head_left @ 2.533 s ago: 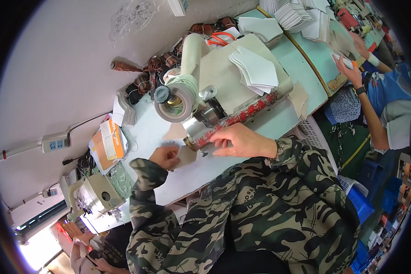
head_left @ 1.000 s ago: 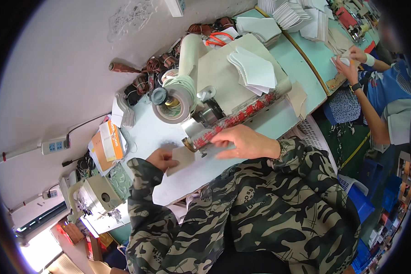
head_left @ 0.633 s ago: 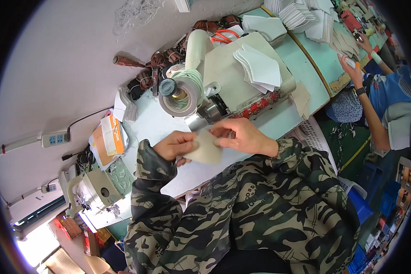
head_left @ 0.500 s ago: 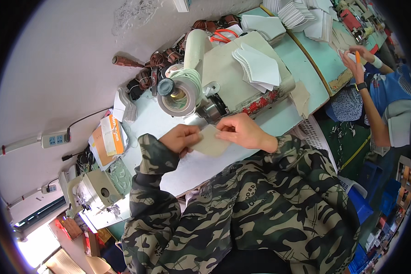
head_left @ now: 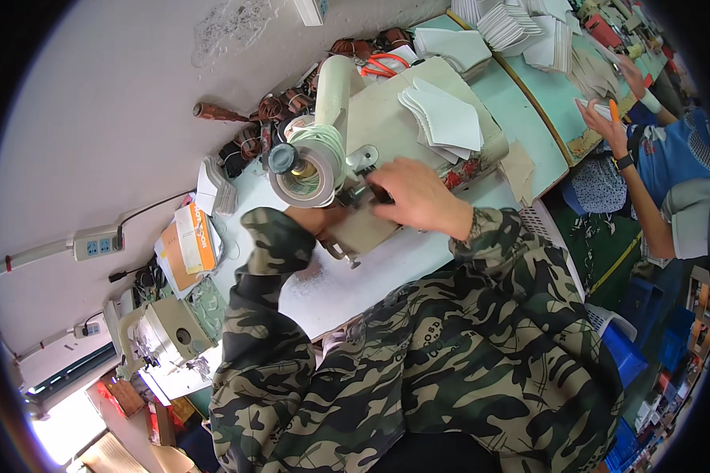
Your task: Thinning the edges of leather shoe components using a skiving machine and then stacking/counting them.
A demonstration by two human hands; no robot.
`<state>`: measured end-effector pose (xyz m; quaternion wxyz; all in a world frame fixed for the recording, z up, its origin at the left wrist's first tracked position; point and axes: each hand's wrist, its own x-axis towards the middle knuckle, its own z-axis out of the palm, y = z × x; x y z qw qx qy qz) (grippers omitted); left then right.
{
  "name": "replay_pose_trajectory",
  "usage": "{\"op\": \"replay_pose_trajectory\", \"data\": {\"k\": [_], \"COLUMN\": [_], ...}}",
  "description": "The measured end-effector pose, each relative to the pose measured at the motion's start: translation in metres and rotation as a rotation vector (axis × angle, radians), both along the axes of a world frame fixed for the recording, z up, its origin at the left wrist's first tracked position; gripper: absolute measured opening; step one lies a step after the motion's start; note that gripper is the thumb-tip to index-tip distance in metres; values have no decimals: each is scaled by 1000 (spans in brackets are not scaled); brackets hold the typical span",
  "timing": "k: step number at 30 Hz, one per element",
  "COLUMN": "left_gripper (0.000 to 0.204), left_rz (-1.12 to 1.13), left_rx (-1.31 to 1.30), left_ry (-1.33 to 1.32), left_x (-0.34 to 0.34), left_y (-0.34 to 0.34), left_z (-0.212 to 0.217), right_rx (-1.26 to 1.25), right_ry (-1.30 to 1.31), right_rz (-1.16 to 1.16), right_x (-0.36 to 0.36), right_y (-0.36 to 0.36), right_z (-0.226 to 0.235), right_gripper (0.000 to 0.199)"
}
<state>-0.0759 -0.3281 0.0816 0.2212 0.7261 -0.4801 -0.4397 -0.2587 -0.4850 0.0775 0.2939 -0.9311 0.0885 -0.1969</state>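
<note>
A flat beige piece (head_left: 363, 230) of sheet material lies at the working end of a cream-coloured bench machine (head_left: 406, 94), next to small metal fittings. My left hand (head_left: 317, 219) is at the piece's left edge, fingers bent and blurred against it. My right hand (head_left: 424, 199) curls over the machine's dark fitting, thumb low near the piece and index finger higher. What lies between its fingers is hidden. A green-wound spool with a round metal rim (head_left: 304, 175) stands just beyond my hands. Several white cut pieces (head_left: 442, 118) rest on the machine's top.
Bundled brown cut pieces (head_left: 272, 102) and orange-handled scissors (head_left: 383, 67) lie along the wall. Papers (head_left: 189, 244) and another cream machine (head_left: 170, 331) are at the left. White stacks (head_left: 509, 30) stand at the far right. A co-worker's hands (head_left: 607, 126) are busy there.
Both hands have moved away from me with the beige piece, toward the machine. My right hand has left the piece's corner and reached over the machine's fitting. Metal fittings now show near the piece.
</note>
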Motion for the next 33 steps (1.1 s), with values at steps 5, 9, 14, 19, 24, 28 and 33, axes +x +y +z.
{"op": "replay_pose_trajectory", "data": {"k": [5, 9, 14, 19, 24, 28, 33], "left_gripper": [32, 30, 25, 53, 67, 72, 72], "left_rz": [286, 351, 241, 551, 673, 524, 356], "left_rx": [-8, 53, -133, -531, -356, -664, -616], "left_ry": [196, 321, 476, 317, -67, -337, -45], "left_x": [-16, -29, -84, -134, -124, -122, -113], "left_y": [14, 16, 25, -57, -156, -175, -199], "left_z": [-23, -4, -14, -11, -25, -52, -48], "right_rx": [5, 360, -267, -189, 315, 320, 768], "right_ry": [233, 125, -165, -244, 64, 3, -12], "right_rz": [39, 38, -281, -393, -254, -723, -647], "right_x": [-4, -40, -43, -28, -1, -40, -53], "right_y": [-2, 3, -50, -125, -132, -136, -136], "right_z": [12, 34, 55, 27, -6, -10, -52], "right_gripper": [17, 22, 31, 46, 55, 58, 64]}}
